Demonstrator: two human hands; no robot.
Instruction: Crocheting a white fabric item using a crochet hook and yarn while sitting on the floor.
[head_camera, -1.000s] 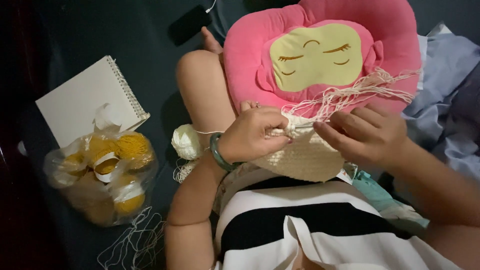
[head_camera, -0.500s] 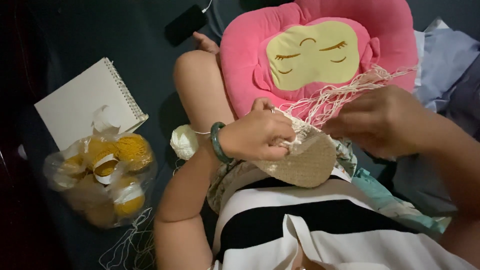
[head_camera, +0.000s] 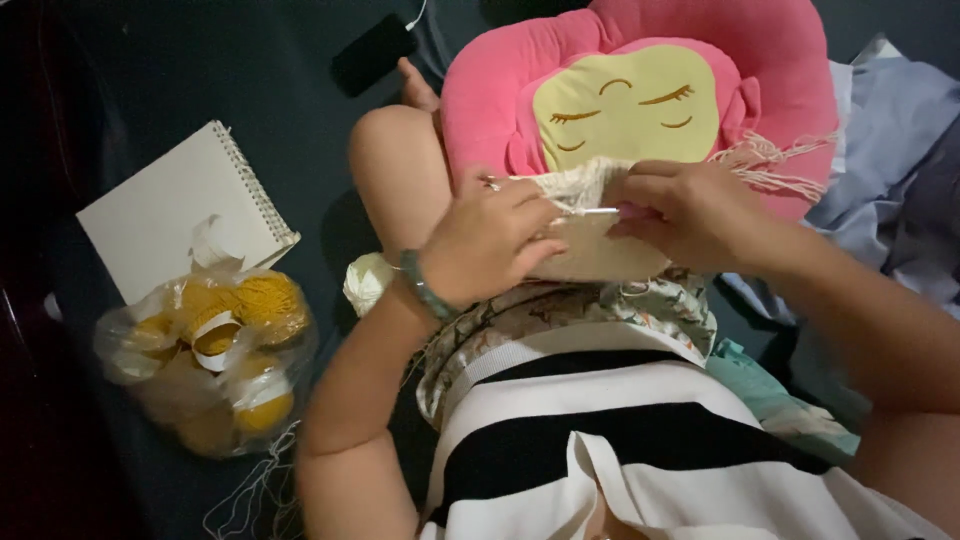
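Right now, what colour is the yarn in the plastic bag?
Mustard yellow: the yarn balls in the clear bag, plainest in the head view.

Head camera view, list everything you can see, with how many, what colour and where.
Crochet piece: one, cream, held between both hands over the lap.
Crochet hook: one, pale, at the top edge of the piece.
Cushion: one, pink with a yellow sleeping face, top centre.
Yarn ball: one, cream, beside the knee.
Bag of yarn: one clear bag, yellow skeins, lower left.
Spiral notepad: one, white, left.
Phone: one, black, top.
Cloth: blue-grey, right edge.
Left hand: grips the piece, green bracelet at the wrist.
Right hand: holds the hook.
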